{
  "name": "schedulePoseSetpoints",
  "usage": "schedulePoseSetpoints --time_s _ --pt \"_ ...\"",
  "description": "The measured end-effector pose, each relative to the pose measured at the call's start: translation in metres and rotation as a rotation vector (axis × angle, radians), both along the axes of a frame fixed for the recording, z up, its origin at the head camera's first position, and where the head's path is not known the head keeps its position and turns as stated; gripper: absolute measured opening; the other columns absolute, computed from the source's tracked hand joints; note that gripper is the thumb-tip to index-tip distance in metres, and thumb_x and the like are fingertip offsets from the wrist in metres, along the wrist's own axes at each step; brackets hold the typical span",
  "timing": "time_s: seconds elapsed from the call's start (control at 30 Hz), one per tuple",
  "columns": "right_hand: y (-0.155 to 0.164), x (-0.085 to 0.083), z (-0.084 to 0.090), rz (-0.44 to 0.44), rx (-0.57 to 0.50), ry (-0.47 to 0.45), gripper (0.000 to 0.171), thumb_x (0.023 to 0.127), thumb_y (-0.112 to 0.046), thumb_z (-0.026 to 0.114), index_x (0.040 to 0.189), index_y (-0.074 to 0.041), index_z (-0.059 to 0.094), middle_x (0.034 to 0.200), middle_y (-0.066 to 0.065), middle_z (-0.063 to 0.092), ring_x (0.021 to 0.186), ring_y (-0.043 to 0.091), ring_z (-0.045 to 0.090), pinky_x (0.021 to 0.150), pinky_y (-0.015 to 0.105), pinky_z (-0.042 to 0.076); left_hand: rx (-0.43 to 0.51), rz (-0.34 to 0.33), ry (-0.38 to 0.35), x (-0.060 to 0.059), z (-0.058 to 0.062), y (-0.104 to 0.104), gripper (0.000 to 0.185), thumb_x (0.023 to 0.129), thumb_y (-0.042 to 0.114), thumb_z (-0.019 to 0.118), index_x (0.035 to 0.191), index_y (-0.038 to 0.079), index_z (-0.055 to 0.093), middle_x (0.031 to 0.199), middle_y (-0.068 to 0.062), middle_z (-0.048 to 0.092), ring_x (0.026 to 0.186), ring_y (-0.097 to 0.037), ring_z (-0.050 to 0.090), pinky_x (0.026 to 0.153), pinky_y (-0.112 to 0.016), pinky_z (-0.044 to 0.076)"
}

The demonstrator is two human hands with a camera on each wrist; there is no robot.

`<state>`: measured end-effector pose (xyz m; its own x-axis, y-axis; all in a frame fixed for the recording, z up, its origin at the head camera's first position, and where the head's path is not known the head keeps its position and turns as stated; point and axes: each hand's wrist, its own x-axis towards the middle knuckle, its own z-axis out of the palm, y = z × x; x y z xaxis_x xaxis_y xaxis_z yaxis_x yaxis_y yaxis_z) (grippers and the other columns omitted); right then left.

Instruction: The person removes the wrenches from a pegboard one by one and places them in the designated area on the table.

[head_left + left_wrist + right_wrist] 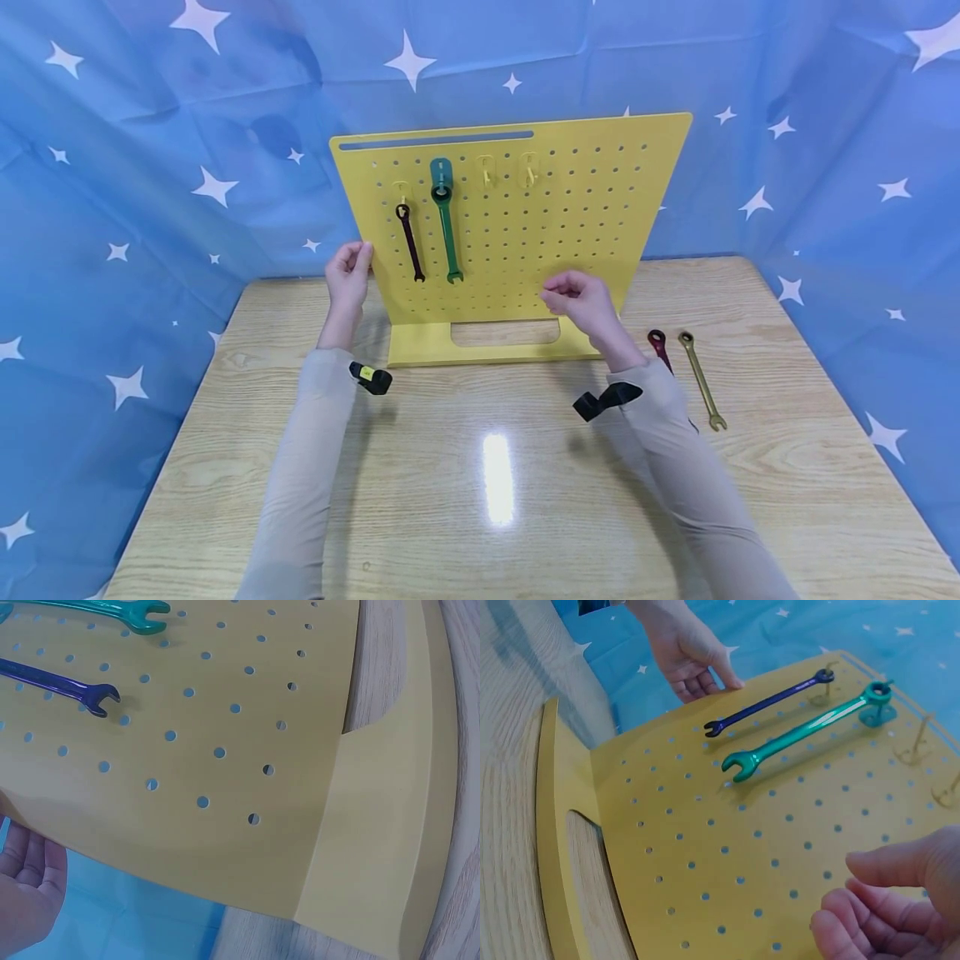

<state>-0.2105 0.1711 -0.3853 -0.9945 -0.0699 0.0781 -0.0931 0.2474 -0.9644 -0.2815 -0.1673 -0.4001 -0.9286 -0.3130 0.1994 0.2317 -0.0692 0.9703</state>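
The yellow pegboard (525, 242) stands upright at the centre of the head view, on its foot at the far middle of the wooden table (450, 500). Two wrenches hang on it, upper left of the panel: a dark purple wrench (409, 242) and, just to its right, a longer green wrench (447, 233). Two bare hooks (486, 172) sit further right along the same row.

Left hand (348, 271) is up at the board's left edge, thumb and fingertips touching that edge; whether it really pinches the panel, I cannot tell. Right hand (581, 298) hovers in front of the panel's lower right, fingers loosely curled, nothing in it, and the right wrist view confirms an empty palm.

Down at lower right, on the table beside the right forearm, lie a red wrench (659, 348) and a gold wrench (701, 379), side by side and apart from the board.

The risk, as I judge it: the board stands only on that narrow foot, so a push on the left edge could rock or slide it, and a jolt might swing the hanging wrenches off their hooks. The right sleeve also sits close to the red wrench and could nudge it.
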Motion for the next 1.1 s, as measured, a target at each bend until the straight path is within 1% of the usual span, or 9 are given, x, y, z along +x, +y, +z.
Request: schedulePoseSetpoints --time_s 0.23,0.43,0.57,0.63,0.73,0.83,0.97,1.1 --pt "-0.013 -0.004 0.003 0.02 -0.027 0.0 0.021 0.086 -0.002 0.065 0.101 0.011 0.059 0.076 -0.002 0.061 0.066 0.006 0.058 0.067 0.027 0.056 0.017 -0.001 -0.013 0.001 0.002 0.0 0.013 0.091 0.012 0.061 0.079 0.017 0.061 0.074 0.005 0.06 0.069 -0.008 0.054 0.064 -0.016 0.049" --pt "-0.023 -0.005 0.003 0.029 -0.048 -0.037 0.021 0.086 -0.003 0.065 0.103 0.009 0.06 0.079 0.0 0.061 0.069 0.009 0.059 0.07 0.029 0.056 0.013 0.001 -0.024 0.002 0.003 0.001 0.016 0.091 0.012 0.061 0.078 0.019 0.061 0.074 0.004 0.06 0.068 -0.008 0.053 0.063 -0.017 0.049" --pt "-0.03 -0.005 0.003 0.042 -0.045 -0.039 0.022 0.086 -0.004 0.066 0.104 0.008 0.06 0.081 0.001 0.062 0.07 0.009 0.059 0.073 0.034 0.055 0.015 0.003 -0.021 0.002 0.003 0.002 0.016 0.091 0.011 0.061 0.077 0.019 0.061 0.073 0.004 0.059 0.068 -0.008 0.053 0.063 -0.018 0.048" --pt "-0.033 -0.006 0.002 0.054 -0.049 -0.025 0.023 0.086 -0.005 0.066 0.104 0.009 0.06 0.083 0.003 0.063 0.07 0.01 0.058 0.072 0.032 0.054 0.018 0.004 -0.022 0.002 0.003 0.002 0.016 0.091 0.011 0.061 0.077 0.019 0.061 0.073 0.004 0.06 0.068 -0.008 0.053 0.063 -0.018 0.048" --pt "-0.039 -0.008 0.003 0.073 -0.065 -0.003 0.024 0.086 -0.004 0.066 0.106 0.008 0.06 0.088 0.007 0.064 0.073 0.01 0.059 0.07 0.025 0.053 0.019 0.007 -0.028 0.002 0.003 0.002 0.015 0.091 0.012 0.062 0.077 0.019 0.062 0.073 0.005 0.06 0.068 -0.008 0.053 0.063 -0.017 0.048" --pt "-0.046 -0.01 0.005 0.087 -0.067 0.013 0.028 0.086 -0.006 0.067 0.11 0.007 0.059 0.096 0.012 0.064 0.077 0.01 0.059 0.071 0.022 0.052 0.02 0.008 -0.033 0.002 0.004 0.002 0.015 0.091 0.012 0.062 0.078 0.019 0.062 0.073 0.005 0.06 0.068 -0.008 0.053 0.063 -0.017 0.048" --pt "-0.056 -0.014 0.01 0.104 -0.067 0.027 0.032 0.087 -0.008 0.067 0.115 0.005 0.059 0.106 0.016 0.064 0.086 0.012 0.059 0.078 0.023 0.051 0.021 0.007 -0.041 0.003 0.004 0.002 0.016 0.091 0.011 0.062 0.078 0.02 0.061 0.074 0.004 0.06 0.069 -0.008 0.053 0.064 -0.017 0.048" --pt "-0.066 -0.019 0.015 0.122 -0.082 0.04 0.033 0.087 -0.007 0.066 0.117 0.005 0.058 0.111 0.018 0.062 0.093 0.017 0.059 0.084 0.027 0.05 0.019 0.008 -0.041 0.002 0.004 0.001 0.016 0.091 0.012 0.062 0.078 0.019 0.061 0.074 0.004 0.059 0.069 -0.008 0.052 0.065 -0.019 0.048"
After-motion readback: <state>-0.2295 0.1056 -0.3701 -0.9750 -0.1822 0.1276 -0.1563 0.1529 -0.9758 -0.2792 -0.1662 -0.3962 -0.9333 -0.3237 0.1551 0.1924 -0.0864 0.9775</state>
